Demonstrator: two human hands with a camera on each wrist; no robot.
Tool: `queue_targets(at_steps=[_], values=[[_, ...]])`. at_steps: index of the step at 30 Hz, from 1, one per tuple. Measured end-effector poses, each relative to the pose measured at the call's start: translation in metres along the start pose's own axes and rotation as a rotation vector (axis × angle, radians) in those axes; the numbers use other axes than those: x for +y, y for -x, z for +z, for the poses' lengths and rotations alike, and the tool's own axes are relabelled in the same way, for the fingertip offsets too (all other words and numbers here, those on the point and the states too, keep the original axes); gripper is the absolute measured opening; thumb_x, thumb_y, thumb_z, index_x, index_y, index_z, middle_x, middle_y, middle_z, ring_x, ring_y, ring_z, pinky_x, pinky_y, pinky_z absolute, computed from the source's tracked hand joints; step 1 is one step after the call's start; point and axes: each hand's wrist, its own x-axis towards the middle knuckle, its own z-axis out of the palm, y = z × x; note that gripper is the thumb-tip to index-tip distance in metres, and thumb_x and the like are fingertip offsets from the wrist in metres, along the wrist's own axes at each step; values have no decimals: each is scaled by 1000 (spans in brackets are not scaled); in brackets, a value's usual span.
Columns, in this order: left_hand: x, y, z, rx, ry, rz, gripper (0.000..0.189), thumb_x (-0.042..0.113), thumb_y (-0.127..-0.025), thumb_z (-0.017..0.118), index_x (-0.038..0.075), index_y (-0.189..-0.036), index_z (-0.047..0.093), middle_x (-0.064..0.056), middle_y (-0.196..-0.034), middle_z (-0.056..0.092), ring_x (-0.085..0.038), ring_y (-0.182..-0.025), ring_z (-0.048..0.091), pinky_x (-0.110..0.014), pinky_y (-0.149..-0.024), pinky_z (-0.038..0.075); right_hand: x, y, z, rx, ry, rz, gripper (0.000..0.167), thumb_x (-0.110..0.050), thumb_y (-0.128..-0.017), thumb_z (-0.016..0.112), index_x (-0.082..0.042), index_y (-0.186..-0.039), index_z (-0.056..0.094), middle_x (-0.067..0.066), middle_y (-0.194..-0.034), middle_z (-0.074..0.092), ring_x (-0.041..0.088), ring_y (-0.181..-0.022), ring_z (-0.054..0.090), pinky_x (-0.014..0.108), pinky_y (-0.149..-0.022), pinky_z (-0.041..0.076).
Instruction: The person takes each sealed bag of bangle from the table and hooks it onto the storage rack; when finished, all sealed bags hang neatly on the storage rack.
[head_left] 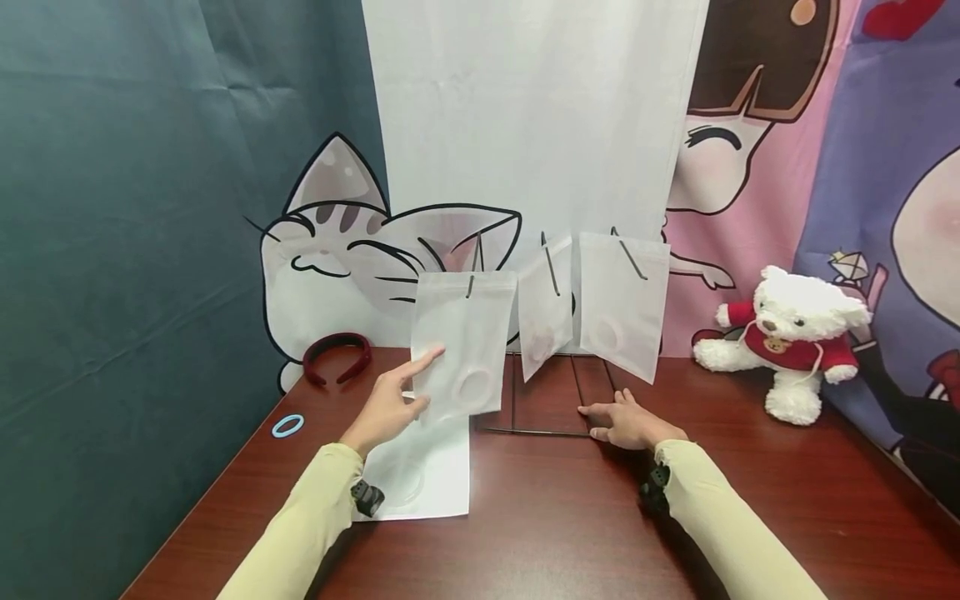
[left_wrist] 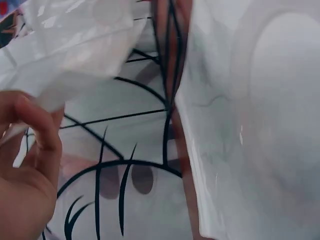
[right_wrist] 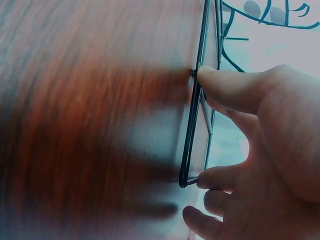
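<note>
A frosted zip bag (head_left: 457, 333) with a round ring inside hangs from the left hook of a black wire rack (head_left: 525, 432). My left hand (head_left: 390, 412) is at that bag's left edge, index finger stretched across its front. In the left wrist view, the bag (left_wrist: 75, 40) hangs over the fingers; a firm grip does not show. My right hand (head_left: 626, 421) touches the rack's base at its front right corner. In the right wrist view, the thumb rests on the front rod (right_wrist: 192, 115), with the fingers spread beside the side rod. Two more frosted bags, a middle one (head_left: 546, 308) and a right one (head_left: 626, 300), hang from the other hooks.
A larger white pouch (head_left: 442, 475) with a round outline lies on the brown table (head_left: 547, 517) below the left bag. At the left are a light blue ring (head_left: 288, 426) and a dark red headband (head_left: 337, 337). A white teddy bear (head_left: 795, 333) sits at the right.
</note>
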Motion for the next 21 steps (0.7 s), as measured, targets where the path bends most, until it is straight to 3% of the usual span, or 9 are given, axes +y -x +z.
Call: queue_targets(at_steps=[3,5,12,15,17,21], values=[[-1,-10,7,26,-96,26,83,-13,-83,57,33,-150,46,2,-156,48,-15,-64,53,-22,-56,50,0,0,0,1,5,-3,48,-24,-95,65,-18,-142,58,34,-153,38,63,-147,10,77,-111,21],[-1,-18,10,41,-138,45,83,-13,-82,56,32,-152,44,-1,-155,49,-10,-51,45,-22,-52,46,1,-1,0,4,9,-4,48,-24,-95,65,-18,-142,58,34,-153,38,63,-146,10,77,-110,22],[-1,-48,12,41,-212,39,83,-9,-82,54,27,-155,38,-6,-158,44,-5,-44,31,-22,-52,39,2,-1,1,6,9,-1,47,-24,-95,65,-18,-142,58,34,-154,37,63,-147,10,76,-111,22],[0,-60,13,38,-223,19,85,-7,-81,54,27,-157,35,-6,-159,42,-11,-49,34,-26,-63,44,2,-1,0,4,6,1,47,-24,-95,65,-18,-142,59,35,-154,36,63,-147,10,76,-111,22],[0,-69,15,42,-242,15,87,-6,-79,54,27,-157,34,-5,-159,42,-16,-61,42,-32,-76,47,2,-1,0,3,4,2,47,-24,-95,65,-18,-142,59,35,-153,37,63,-147,9,76,-112,21],[0,-85,20,48,-271,8,88,-3,-78,55,26,-158,32,-7,-159,42,-30,-99,58,-44,-100,46,2,-1,1,1,-6,11,47,-24,-96,65,-18,-142,58,35,-152,39,63,-147,9,76,-113,17]])
